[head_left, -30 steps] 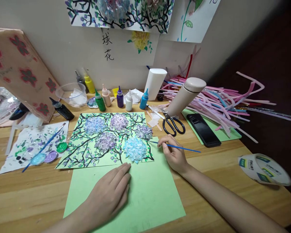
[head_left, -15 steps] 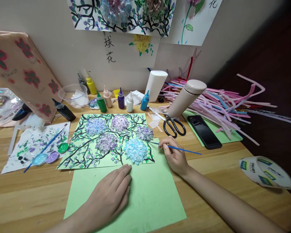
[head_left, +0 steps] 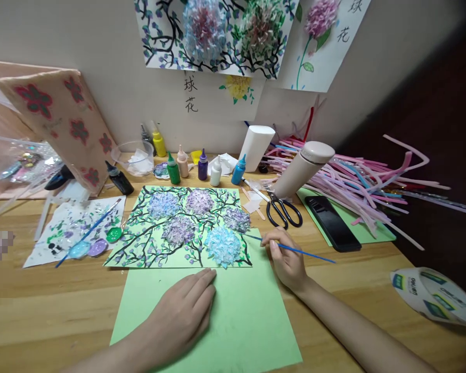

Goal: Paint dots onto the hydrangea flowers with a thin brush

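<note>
My right hand (head_left: pixel 286 259) pinches a thin blue paintbrush (head_left: pixel 308 253), its tip pointing left at the right edge of the painted sheet. That green painted sheet (head_left: pixel 140 248) carries black branches, small purple and green dabs, and several raised flower heads, among them a light-blue one (head_left: pixel 222 245) and a dark purple one (head_left: pixel 236 219). Flat on a plain green sheet (head_left: pixel 248 316) lies my left hand (head_left: pixel 184 305), fingers stretched out, fingertips at the painted sheet's lower edge. It holds nothing. Whether the brush tip touches the paper I cannot tell.
Paint bottles (head_left: pixel 173 170) line the back. At left, a stained paper (head_left: pixel 68 228) bears another brush (head_left: pixel 97 228) and paint caps (head_left: pixel 98 247). Scissors (head_left: pixel 283 210), a phone (head_left: pixel 332 223), a tumbler (head_left: pixel 303 168), pipe cleaners (head_left: pixel 334 181) and a tape roll (head_left: pixel 435 298) stand or lie right.
The whole scene has shifted slightly right and down as the camera turned. Both hands keep nearly the same places over the sheets, and the paintbrush stays in my right hand.
</note>
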Tool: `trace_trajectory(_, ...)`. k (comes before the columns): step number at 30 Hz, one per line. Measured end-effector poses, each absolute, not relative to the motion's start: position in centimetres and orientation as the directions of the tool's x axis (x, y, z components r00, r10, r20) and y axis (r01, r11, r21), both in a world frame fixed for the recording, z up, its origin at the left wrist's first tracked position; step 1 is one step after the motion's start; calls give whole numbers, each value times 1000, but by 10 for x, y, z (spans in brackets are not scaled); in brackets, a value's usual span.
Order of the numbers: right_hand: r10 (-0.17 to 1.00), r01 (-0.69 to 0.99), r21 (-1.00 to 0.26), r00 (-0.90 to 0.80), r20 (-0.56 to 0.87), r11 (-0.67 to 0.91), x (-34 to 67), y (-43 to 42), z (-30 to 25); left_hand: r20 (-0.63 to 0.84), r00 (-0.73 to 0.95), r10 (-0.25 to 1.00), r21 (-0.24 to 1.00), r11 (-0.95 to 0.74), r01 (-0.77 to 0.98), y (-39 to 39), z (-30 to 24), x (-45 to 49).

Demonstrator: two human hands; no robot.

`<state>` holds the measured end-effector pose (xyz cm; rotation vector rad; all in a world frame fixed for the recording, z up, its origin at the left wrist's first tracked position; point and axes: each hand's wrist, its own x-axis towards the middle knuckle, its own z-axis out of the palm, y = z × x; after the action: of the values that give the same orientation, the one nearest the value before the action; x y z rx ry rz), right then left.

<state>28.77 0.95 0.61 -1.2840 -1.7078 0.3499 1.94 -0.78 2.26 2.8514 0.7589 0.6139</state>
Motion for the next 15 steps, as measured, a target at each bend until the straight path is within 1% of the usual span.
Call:
trace_trajectory(4,775,494,-678,15,632,543,279,8,14,325,795,512,221,-859,462,-10,15,19)
trace_trajectory(7,777,421,-692,-50,628,586,251,19,41,301,791,533,230,-845,482,-12,13,20)
trace_trajectory(9,803,410,-705,-135,580,578,219,34,65,285,799,530,223,-847,483,-13,12,20)
trace_trajectory(11,801,415,-685,-298,519,599,178,52,87,279,812,512,197,-859,473,-14,11,20)
trace_trajectory(13,761,376,-680,-476,441,629,134,71,102,273,821,501,153,-865,477,-15,11,20)
trace_trajectory(15,692,323,-675,-610,387,663,94,86,105,262,826,499,115,-866,486,-16,10,20)
